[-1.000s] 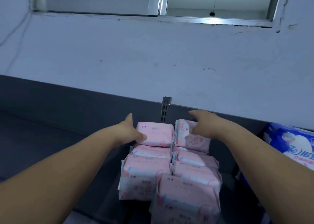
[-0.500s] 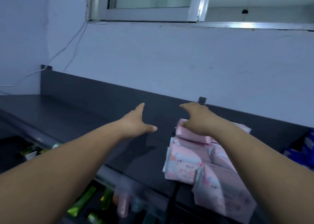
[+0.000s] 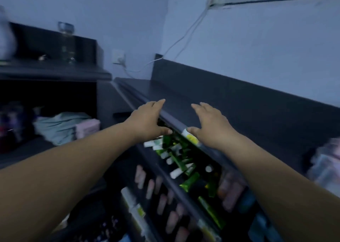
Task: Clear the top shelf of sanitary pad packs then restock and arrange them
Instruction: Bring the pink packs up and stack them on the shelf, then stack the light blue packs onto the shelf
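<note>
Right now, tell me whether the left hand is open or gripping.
Open: the left hand is stretched out straight and holds nothing.

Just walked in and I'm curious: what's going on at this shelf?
A person reaches over the front edge of the dark top shelf. The left hand and right hand are open and hold nothing. Blurred pink packs sit at the shelf's far right, apart from both hands. Green tubes lie on the shelf below.
</note>
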### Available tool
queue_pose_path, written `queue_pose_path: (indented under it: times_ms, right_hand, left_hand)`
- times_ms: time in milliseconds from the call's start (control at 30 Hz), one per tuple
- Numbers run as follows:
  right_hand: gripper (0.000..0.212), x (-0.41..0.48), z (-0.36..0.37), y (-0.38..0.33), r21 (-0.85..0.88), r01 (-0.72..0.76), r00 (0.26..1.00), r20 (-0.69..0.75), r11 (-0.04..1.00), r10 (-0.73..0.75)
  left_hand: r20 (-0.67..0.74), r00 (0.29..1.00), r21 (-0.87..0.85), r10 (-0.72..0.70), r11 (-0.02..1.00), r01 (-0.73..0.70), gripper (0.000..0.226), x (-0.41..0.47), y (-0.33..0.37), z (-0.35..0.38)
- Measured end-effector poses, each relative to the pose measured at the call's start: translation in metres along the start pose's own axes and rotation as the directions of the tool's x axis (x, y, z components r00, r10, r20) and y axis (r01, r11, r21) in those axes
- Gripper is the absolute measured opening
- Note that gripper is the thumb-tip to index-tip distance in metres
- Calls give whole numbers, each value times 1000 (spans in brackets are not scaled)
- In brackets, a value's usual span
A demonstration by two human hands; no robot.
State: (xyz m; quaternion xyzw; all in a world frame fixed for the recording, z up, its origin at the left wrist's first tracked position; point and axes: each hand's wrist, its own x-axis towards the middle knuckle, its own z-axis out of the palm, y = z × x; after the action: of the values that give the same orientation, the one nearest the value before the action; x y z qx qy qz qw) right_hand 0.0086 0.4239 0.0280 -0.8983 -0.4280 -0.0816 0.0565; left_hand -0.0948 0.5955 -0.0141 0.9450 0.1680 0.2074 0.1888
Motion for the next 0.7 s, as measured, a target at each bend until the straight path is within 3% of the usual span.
queue_pose_path:
  times_ms: [200, 433, 700]
  right_hand:
    - [77, 31, 61, -104, 95, 160, 986, 25, 983, -163]
    - [76, 51, 135, -184, 194, 279, 950, 89, 941, -300]
    - [75, 74, 230, -233, 308, 355, 865, 250, 883, -435]
  left_hand:
    - [-11, 982, 73, -189, 979, 189, 106, -54, -109, -28]
    - [16, 927, 22, -375, 927, 374, 102, -110, -191, -27]
    - [65, 778, 24, -625, 781, 625, 100, -167, -258, 14]
